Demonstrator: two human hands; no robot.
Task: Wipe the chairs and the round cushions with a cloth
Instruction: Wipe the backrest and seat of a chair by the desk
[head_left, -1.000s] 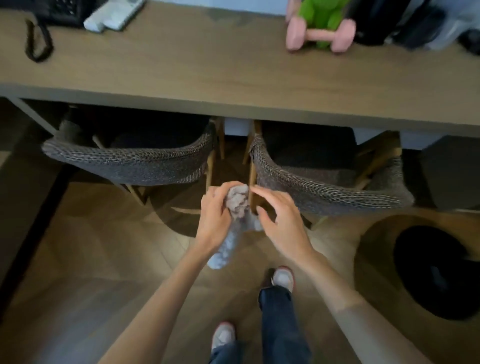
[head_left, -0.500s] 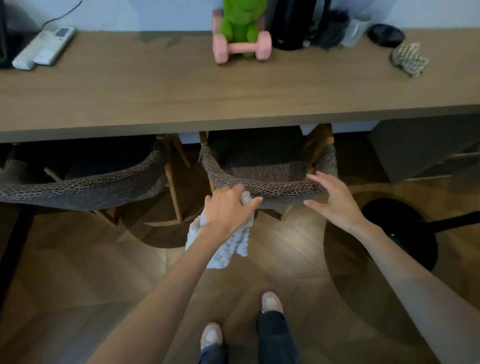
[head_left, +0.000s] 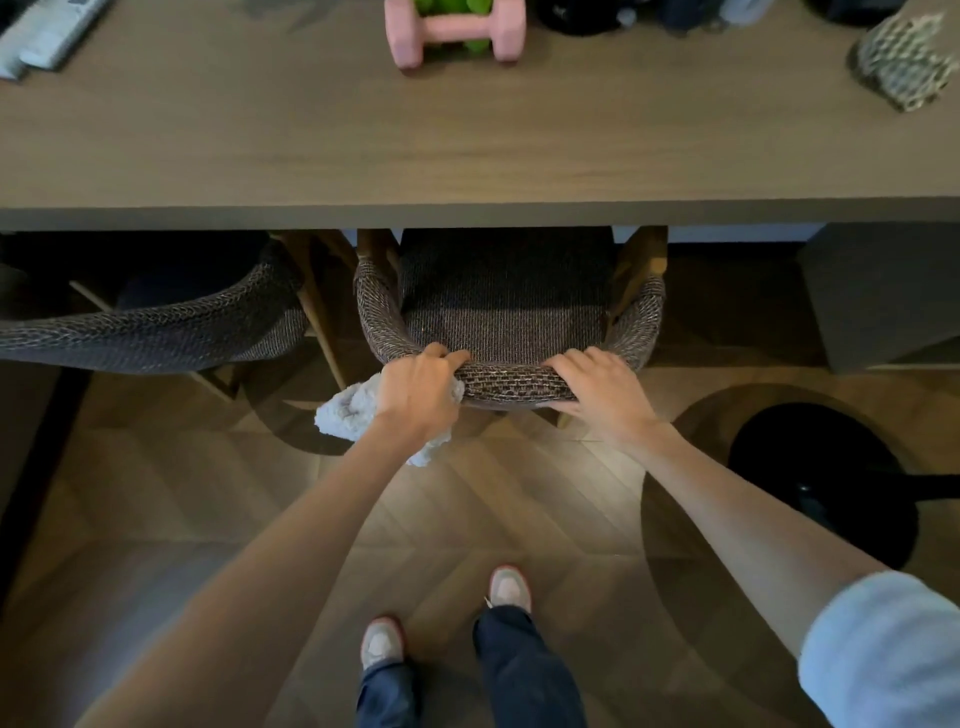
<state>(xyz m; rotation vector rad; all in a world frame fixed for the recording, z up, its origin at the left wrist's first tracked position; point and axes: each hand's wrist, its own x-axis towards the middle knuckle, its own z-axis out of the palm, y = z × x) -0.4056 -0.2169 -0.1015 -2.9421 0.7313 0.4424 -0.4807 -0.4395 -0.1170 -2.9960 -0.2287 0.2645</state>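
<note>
Desk edge (head_left: 467, 215) overhangs chair (head_left: 504, 306); 2nd chair (head_left: 156, 332) close on L; floor (head_left: 467, 519) behind open.

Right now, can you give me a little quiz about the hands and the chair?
1. True or false: the right hand grips the back of the chair.
2. Which hand holds the cloth? A: left hand. B: right hand. C: neither.
3. Fill in: the pink dumbbell lies on the ____.

Key: 1 true; 2 A; 3 desk.
</note>
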